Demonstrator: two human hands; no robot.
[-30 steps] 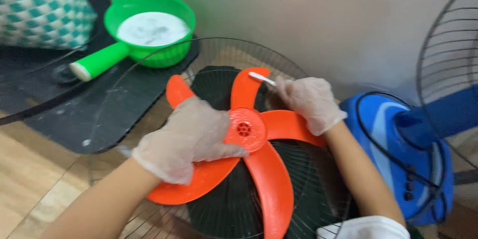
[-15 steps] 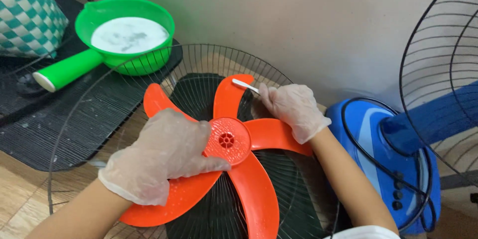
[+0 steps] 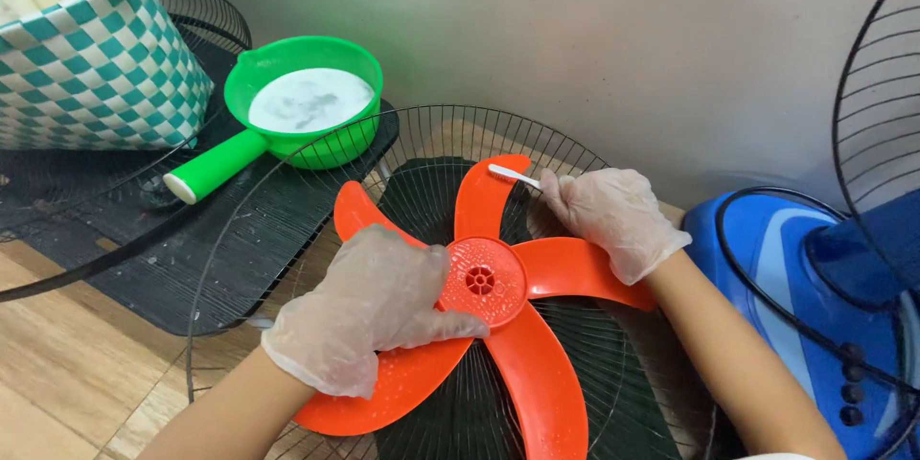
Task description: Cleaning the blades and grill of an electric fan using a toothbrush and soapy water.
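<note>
Orange fan blade (image 3: 508, 326) shifted rightward, wet.

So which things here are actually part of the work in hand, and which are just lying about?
In use:
- orange plastic five-bladed fan propeller, pinned by gloved left hand
- small white brush, held in gloved right hand
- black wire fan guard underneath

Lying about:
- green plastic scoop of white soapy liquid
- teal-and-white chequered bag
- blue fan base

L hand (image 3: 376, 305): gloved, palm down, fingers spread | R hand (image 3: 613, 216): gloved, pinch grip closed
</note>
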